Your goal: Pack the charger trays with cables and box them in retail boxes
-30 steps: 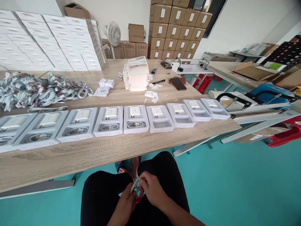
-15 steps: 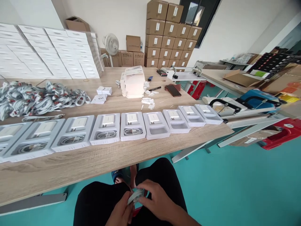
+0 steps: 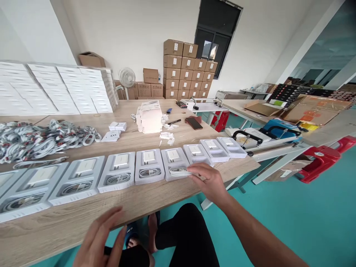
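My right hand (image 3: 207,181) reaches over the table's front edge, thumb and fingertips closed on the right end of a coiled white charging cable (image 3: 178,171). That coil lies in the lower recess of a white plastic tray (image 3: 168,157), below a white charger plug (image 3: 172,154). Close to the table edge at lower left, my left hand (image 3: 98,237) is open, fingers apart and bent, with nothing in it. Trays to the left hold both a charger and a coiled cable (image 3: 150,172). In trays on the right, chargers (image 3: 211,144) sit above bare recesses.
A heap of cables (image 3: 47,141) covers the table's left side, before stacked white boxes (image 3: 83,91). Folded white cartons (image 3: 150,116), a pen (image 3: 174,121), a phone (image 3: 194,123) and paper scraps lie behind the trays. Black-handled sealers (image 3: 247,136) stand at right.
My right hand has carried the coiled cable from over my lap up into the tray. My left hand has let go of it and moved left, opening. The view has tilted up.
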`<state>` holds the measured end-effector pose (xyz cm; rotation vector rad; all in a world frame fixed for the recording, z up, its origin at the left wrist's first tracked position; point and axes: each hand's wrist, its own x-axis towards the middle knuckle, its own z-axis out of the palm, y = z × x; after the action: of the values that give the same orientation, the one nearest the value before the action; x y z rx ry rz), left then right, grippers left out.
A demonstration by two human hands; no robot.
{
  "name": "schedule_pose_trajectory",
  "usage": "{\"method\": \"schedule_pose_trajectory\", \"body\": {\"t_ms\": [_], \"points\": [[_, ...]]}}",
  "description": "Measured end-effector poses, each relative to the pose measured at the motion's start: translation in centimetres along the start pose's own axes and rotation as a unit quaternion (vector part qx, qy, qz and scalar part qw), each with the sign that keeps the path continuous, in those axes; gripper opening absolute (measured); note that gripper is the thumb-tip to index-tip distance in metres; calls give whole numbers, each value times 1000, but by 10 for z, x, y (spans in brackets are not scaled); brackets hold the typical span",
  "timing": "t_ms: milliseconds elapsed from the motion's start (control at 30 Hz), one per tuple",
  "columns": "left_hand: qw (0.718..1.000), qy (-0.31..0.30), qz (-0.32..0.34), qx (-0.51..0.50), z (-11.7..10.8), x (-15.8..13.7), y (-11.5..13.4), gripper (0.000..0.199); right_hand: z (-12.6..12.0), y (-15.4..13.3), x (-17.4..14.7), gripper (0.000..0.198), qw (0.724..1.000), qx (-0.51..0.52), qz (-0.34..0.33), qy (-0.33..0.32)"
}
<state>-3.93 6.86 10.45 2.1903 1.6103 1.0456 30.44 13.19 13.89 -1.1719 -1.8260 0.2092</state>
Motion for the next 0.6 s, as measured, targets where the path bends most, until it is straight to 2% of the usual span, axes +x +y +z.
{"method": "schedule_pose_trajectory", "body": {"t_ms": [100,167,267,400,500,600], "points": [[988,53,116,88,-7,33,-20,40,5,29,17,21,993,-102,-57,-19],[978,50,156,126,-3,46,-28,44,9,33,18,26,985,-147,-74,-52],[965,25,184,184,9,53,-30,54,14,25,8,29,977,-177,-90,-72],[949,-2,224,224,27,60,-16,68,19,13,-3,28,971,-191,-104,-98],[935,-36,264,234,40,72,-8,72,24,12,-1,26,969,-206,-96,-96],[928,-56,272,248,45,77,-5,71,28,14,-1,24,967,-212,-103,-94]]}}
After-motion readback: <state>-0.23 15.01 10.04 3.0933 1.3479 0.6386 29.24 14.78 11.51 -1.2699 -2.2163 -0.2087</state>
